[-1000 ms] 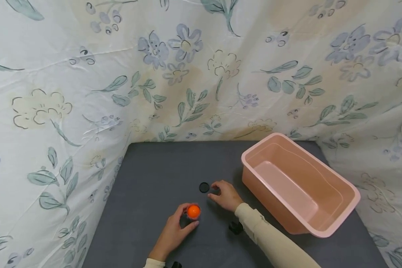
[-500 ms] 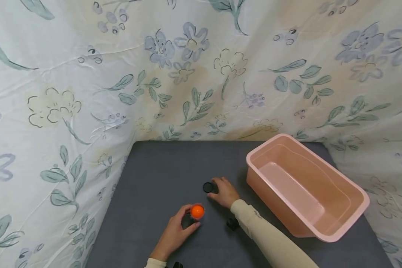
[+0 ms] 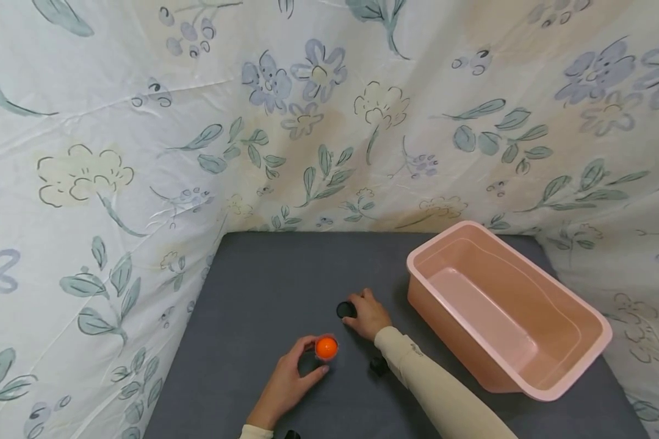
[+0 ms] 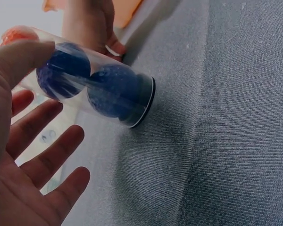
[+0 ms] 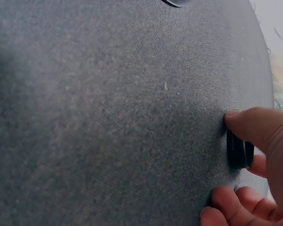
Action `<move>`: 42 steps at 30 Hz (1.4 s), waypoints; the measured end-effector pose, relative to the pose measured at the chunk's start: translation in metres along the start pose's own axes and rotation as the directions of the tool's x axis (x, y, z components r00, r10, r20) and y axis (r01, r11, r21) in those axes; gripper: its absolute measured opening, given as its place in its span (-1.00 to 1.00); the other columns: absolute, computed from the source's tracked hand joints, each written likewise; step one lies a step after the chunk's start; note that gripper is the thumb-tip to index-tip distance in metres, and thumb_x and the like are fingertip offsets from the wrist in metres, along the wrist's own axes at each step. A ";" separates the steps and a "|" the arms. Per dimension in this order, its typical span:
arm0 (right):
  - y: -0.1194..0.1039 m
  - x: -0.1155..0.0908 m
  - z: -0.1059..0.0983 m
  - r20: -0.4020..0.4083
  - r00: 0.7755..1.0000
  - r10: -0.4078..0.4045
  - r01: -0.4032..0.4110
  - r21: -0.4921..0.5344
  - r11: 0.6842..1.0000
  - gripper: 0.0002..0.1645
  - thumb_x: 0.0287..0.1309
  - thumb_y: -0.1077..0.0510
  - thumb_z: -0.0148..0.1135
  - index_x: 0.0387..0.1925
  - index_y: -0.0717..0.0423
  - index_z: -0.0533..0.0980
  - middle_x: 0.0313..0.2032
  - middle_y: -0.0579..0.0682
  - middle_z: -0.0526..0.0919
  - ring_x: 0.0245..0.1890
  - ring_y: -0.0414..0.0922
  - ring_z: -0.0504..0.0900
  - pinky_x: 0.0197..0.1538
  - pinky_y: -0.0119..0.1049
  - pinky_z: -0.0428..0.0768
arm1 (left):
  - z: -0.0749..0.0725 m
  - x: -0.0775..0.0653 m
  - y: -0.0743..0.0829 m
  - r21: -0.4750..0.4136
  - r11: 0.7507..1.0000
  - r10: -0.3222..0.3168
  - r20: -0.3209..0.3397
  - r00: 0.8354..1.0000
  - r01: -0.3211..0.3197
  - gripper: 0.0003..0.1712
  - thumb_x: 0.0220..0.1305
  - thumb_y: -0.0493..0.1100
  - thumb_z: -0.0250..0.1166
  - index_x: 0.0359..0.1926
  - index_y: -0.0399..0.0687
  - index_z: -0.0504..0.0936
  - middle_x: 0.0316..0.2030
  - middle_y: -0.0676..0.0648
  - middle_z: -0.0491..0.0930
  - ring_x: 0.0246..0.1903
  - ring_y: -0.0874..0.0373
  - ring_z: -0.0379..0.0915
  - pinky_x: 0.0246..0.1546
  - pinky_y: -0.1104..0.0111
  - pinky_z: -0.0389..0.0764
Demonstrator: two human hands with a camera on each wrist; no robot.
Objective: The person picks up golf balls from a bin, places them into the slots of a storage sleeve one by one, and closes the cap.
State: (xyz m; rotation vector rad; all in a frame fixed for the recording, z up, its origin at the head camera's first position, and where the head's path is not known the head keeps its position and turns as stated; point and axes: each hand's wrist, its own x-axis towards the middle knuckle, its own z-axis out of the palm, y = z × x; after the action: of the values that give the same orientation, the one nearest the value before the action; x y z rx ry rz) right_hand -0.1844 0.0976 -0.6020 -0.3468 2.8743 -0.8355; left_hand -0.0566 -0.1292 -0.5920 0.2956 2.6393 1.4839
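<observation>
A clear tube (image 4: 137, 101) stands on the dark cloth surface. An orange ball (image 3: 326, 348) sits at its top, above two dark blue balls (image 4: 112, 89). My left hand (image 3: 291, 378) holds the tube near its upper end between thumb and index finger, while the other fingers are spread away from it. To the right and farther forward, my right hand (image 3: 369, 316) pinches a round black lid (image 3: 345, 310) at the cloth, with the thumb (image 5: 252, 123) on one edge and a finger at the other side.
A pink plastic bin (image 3: 436, 317) stands to the right, beside my right forearm, with its open top facing up. Floral cloth (image 3: 318, 152) hangs behind the dark surface (image 3: 269, 286) and along its sides.
My right hand has moved in to the black lid and now pinches it. My left hand keeps its hold on the tube, and the head view has shifted slightly.
</observation>
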 end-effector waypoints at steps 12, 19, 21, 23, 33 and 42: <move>0.005 -0.025 -0.024 -0.130 0.986 -0.104 0.135 0.259 0.956 -0.48 0.12 0.17 0.55 0.12 0.04 0.58 -0.21 -0.06 0.66 -0.41 -0.23 0.53 -0.36 -0.38 0.60 | 0.002 -0.004 0.008 0.000 1.000 -0.012 0.014 1.000 0.012 -0.23 0.20 0.15 0.53 0.36 0.29 0.41 0.28 0.09 0.59 0.27 0.04 0.54 0.32 -0.13 0.48; -0.003 -0.045 -0.046 -0.174 0.970 -0.169 0.211 0.259 0.942 -0.39 0.16 0.07 0.55 0.22 -0.02 0.55 0.03 -0.04 0.72 -0.37 -0.15 0.63 -0.34 -0.47 0.59 | 0.001 -0.008 0.012 -0.052 0.998 0.019 -0.040 0.999 -0.021 -0.30 0.27 0.14 0.48 0.36 0.24 0.42 0.26 0.17 0.59 0.25 0.13 0.56 0.33 -0.15 0.47; -0.008 -0.049 -0.051 -0.182 0.962 -0.205 0.245 0.239 0.940 -0.34 0.19 0.04 0.53 0.30 -0.04 0.52 0.04 -0.04 0.72 -0.38 -0.15 0.63 -0.36 -0.47 0.59 | 0.000 -0.007 0.014 -0.067 0.997 0.023 -0.054 0.998 -0.026 -0.31 0.27 0.15 0.47 0.35 0.23 0.43 0.26 0.19 0.60 0.25 0.14 0.55 0.33 -0.15 0.45; -0.013 -0.051 -0.056 -0.199 0.946 -0.258 0.297 0.203 0.933 -0.33 0.21 0.02 0.50 0.33 -0.05 0.51 -0.05 -0.05 0.72 -0.40 -0.15 0.61 -0.37 -0.48 0.57 | 0.000 -0.005 0.015 -0.067 0.997 0.027 -0.061 0.998 -0.031 -0.31 0.29 0.16 0.45 0.36 0.19 0.43 0.25 0.20 0.60 0.25 0.16 0.55 0.34 -0.15 0.45; -0.041 -0.066 -0.064 -0.136 0.939 -0.315 0.341 0.260 0.903 -0.47 0.25 -0.02 0.45 0.17 -0.07 0.44 -0.16 -0.18 0.67 -0.42 -0.29 0.57 -0.38 -0.48 0.60 | -0.002 -0.001 0.025 -0.077 0.996 0.047 -0.066 0.997 -0.052 -0.35 0.35 0.16 0.39 0.37 0.14 0.45 0.26 0.20 0.60 0.22 0.19 0.54 0.35 -0.13 0.45; -0.057 -0.073 -0.060 -0.173 0.902 -0.396 0.425 0.187 0.886 -0.52 0.27 -0.08 0.43 0.17 -0.13 0.54 -0.22 -0.25 0.63 -0.36 -0.29 0.53 -0.32 -0.49 0.56 | -0.007 0.001 0.030 -0.054 0.994 0.085 -0.093 0.992 -0.090 -0.52 0.43 0.09 0.34 0.31 0.29 0.50 0.20 0.24 0.63 0.21 0.20 0.56 0.31 -0.06 0.53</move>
State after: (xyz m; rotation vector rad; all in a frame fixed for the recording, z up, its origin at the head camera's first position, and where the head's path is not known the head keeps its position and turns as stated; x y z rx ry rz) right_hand -0.1146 0.1000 -0.5166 -0.9317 2.8201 -1.2777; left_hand -0.0553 -0.1197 -0.5627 0.3516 2.6789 1.6347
